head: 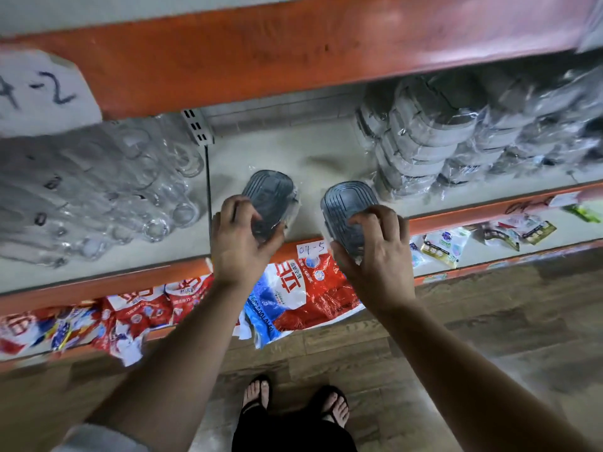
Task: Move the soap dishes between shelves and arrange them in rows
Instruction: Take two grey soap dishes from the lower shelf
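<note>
Gripping 1 soap dish each, left hand (239, 238) and right hand (375, 256) curl.

- We read "4-2", handwritten in dark marker, on a white paper label (42, 93) stuck to the upper shelf beam (261, 53).
- We read "04-5" on a small white label (311, 248) on the middle shelf edge (456, 220).
- Further right on that edge is dark handwriting (525, 207) starting "04-"; we cannot make out the rest.
- The red, white and blue bags (293, 288) below carry large Chinese characters, upside down to us; the small print is blurred.
</note>
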Tool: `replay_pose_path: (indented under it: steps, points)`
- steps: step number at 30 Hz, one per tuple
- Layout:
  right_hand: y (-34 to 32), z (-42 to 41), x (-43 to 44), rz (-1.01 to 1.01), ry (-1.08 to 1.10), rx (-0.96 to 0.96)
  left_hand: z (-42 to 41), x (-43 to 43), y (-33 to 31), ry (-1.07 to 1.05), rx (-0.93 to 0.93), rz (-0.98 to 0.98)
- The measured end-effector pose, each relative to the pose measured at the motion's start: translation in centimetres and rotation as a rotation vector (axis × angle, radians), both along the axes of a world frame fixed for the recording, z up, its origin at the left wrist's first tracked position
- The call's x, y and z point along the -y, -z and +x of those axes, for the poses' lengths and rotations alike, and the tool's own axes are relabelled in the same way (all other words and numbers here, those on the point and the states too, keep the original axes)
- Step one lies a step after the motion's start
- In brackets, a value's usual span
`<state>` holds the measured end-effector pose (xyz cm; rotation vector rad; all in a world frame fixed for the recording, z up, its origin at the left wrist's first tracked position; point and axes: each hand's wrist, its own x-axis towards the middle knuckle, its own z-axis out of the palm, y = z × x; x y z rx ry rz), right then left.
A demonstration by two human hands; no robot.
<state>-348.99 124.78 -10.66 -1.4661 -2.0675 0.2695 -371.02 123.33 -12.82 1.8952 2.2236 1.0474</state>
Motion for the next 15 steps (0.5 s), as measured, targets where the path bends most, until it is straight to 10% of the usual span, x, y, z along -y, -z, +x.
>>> replay_pose_path:
  steps: [15]
  points:
    - [-12.9,0.3,11.1,0.077,-0.112,-0.097,-1.1,16.0,-14.4,-0.041,0.029,0.091]
